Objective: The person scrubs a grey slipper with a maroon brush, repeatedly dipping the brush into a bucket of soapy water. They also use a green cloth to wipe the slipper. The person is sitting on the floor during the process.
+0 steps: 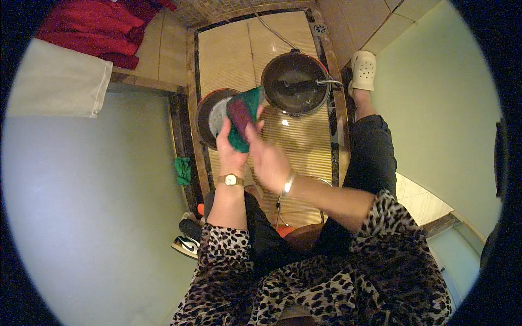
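My left hand, with a gold watch at its wrist, grips a dark green item from below; it looks like cloth or a soft shoe part. A dark red block, perhaps a brush, lies against its upper face. My right hand is blurred, its fingers at the block's near end and seemingly holding it. Both hands are over the near right edge of a dark basin. Inside that basin shows a pale, foamy patch. Beyond to the right stands a dark bucket with water in it.
A hose runs to the bucket's far rim. A floor drain is at the far right corner. Green cloth lies on the left ledge near shoes. Red clothing and white cloth hang at upper left.
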`<action>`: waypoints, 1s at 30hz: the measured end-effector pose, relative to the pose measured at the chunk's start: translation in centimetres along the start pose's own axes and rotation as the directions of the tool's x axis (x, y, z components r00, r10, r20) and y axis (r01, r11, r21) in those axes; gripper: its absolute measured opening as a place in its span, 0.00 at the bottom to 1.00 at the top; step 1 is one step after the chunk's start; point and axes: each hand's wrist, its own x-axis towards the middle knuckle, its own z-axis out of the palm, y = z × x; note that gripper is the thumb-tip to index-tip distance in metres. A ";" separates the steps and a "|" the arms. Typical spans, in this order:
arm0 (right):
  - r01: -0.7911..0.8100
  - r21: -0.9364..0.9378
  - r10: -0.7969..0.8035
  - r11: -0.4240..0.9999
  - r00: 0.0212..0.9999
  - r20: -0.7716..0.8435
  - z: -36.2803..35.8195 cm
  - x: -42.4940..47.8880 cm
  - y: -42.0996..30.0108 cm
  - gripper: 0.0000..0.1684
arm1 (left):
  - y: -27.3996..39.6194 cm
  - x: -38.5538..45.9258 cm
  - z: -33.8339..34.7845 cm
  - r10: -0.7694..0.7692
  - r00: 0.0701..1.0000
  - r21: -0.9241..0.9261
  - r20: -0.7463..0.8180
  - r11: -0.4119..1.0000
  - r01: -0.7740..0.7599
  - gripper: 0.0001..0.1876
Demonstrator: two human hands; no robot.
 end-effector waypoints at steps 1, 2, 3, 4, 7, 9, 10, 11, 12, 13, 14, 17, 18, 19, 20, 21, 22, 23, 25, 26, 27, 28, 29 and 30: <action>-0.031 0.012 0.030 0.999 0.992 0.124 -0.4 -2.1 -1.5 0.31 | 0.6 -0.2 0.1 0.011 0.999 -0.028 -0.049 1.000 -0.013 0.32; -0.055 0.053 0.042 0.997 0.976 0.212 -1.2 -3.1 -2.9 0.32 | 2.0 -0.5 -0.5 -0.008 0.999 -0.071 0.033 0.997 0.010 0.31; -0.008 0.020 0.006 1.000 0.991 0.136 -1.5 -2.2 -1.7 0.31 | 1.3 -0.3 0.0 0.008 0.999 -0.081 0.038 0.997 -0.005 0.30; 0.027 -0.021 -0.025 0.999 0.998 0.052 -1.7 -0.1 0.3 0.31 | 0.4 0.1 0.6 0.011 0.999 -0.093 0.047 0.996 -0.007 0.29; -0.009 -0.071 -0.004 0.997 0.983 -0.181 -2.2 5.0 2.1 0.28 | 0.0 0.7 -0.1 0.056 0.993 0.000 -0.106 0.998 -0.056 0.25; -0.017 -0.009 0.016 1.000 0.990 -0.143 -2.7 5.7 2.1 0.29 | 0.2 0.6 0.2 0.056 0.988 0.028 -0.145 0.998 -0.053 0.24; -0.046 -0.008 0.045 0.999 0.994 -0.098 -2.5 5.4 1.5 0.30 | 0.5 0.6 -0.6 0.051 0.986 0.025 -0.156 0.999 -0.047 0.26; -0.075 -0.009 0.074 0.997 0.996 -0.052 -2.0 4.6 0.7 0.31 | 0.9 0.3 -1.0 0.060 0.993 0.013 -0.103 0.998 -0.059 0.27; -0.102 -0.017 0.101 0.995 0.995 -0.017 -1.9 3.6 -0.1 0.32 | 1.2 0.2 -0.5 0.066 0.997 0.001 -0.037 0.998 -0.066 0.29; -0.050 -0.041 0.051 0.998 0.999 0.005 -1.6 2.0 0.3 0.35 | 0.9 0.8 0.2 0.056 0.997 -0.020 0.043 0.998 -0.055 0.30; -0.056 -0.033 0.060 0.998 0.992 0.107 -1.4 0.1 -1.0 0.34 | 1.5 0.4 0.6 0.081 0.993 -0.059 0.083 0.995 -0.076 0.35; -0.027 0.051 0.021 0.998 0.993 0.114 -0.4 -0.7 -0.5 0.34 | 2.4 1.1 1.3 0.027 0.999 -0.283 0.033 0.959 -0.017 0.35; 0.006 0.070 -0.011 0.998 0.997 0.071 -0.4 1.0 -0.3 0.34 | 2.7 1.2 -0.8 0.070 0.996 -0.110 0.048 0.992 -0.065 0.33; 0.028 0.077 -0.029 0.997 1.000 0.007 -1.3 2.1 0.6 0.34 | 1.8 1.1 -1.3 0.088 0.996 -0.070 -0.023 0.994 -0.090 0.34; -0.080 0.108 0.076 0.991 0.996 0.040 -1.4 3.1 0.2 0.35 | 1.9 1.0 -2.0 0.115 0.989 -0.025 -0.096 0.993 -0.118 0.34; -0.134 0.105 0.126 0.985 0.989 0.081 -1.5 2.6 -0.5 0.35 | 2.0 1.1 -2.1 0.140 0.977 0.018 -0.159 0.990 -0.139 0.34; -0.182 0.102 0.170 0.978 0.979 0.117 -1.4 1.3 -1.3 0.35 | 2.2 1.0 -1.5 0.117 0.983 -0.049 -0.143 0.991 -0.125 0.31; -0.230 0.098 0.213 0.968 0.965 0.152 -1.0 -0.3 -2.0 0.35 | 2.3 1.0 -0.9 0.124 0.989 -0.068 -0.085 0.989 -0.130 0.30; -0.014 0.194 -0.010 0.981 0.992 0.122 0.0 -3.8 -1.7 0.38 | 2.3 0.5 1.9 0.153 0.988 -0.105 0.023 0.983 -0.150 0.27; -0.077 0.167 0.050 0.983 0.986 0.160 -0.7 -2.8 -1.5 0.37 | 2.4 0.3 2.4 0.130 0.991 -0.142 -0.031 0.981 -0.133 0.27; -0.143 0.143 0.113 0.979 0.973 0.202 -1.2 -1.2 -1.4 0.36 | 2.7 0.0 1.3 0.128 0.990 -0.135 -0.054 0.982 -0.135 0.29; -0.076 0.197 0.063 0.977 0.995 0.071 -1.0 0.7 -0.7 0.34 | 2.6 0.4 -0.5 0.116 0.991 -0.133 -0.069 0.983 -0.125 0.30; -0.054 0.189 0.057 0.981 0.998 -0.010 -0.8 2.2 -0.2 0.33 | 2.7 0.6 -1.7 0.104 0.991 -0.133 -0.086 0.984 -0.115 0.32; -0.071 0.190 0.081 0.979 0.996 -0.047 -0.6 2.3 -0.1 0.33 | 2.0 1.1 -1.2 0.198 0.963 0.078 -0.185 0.979 -0.187 0.35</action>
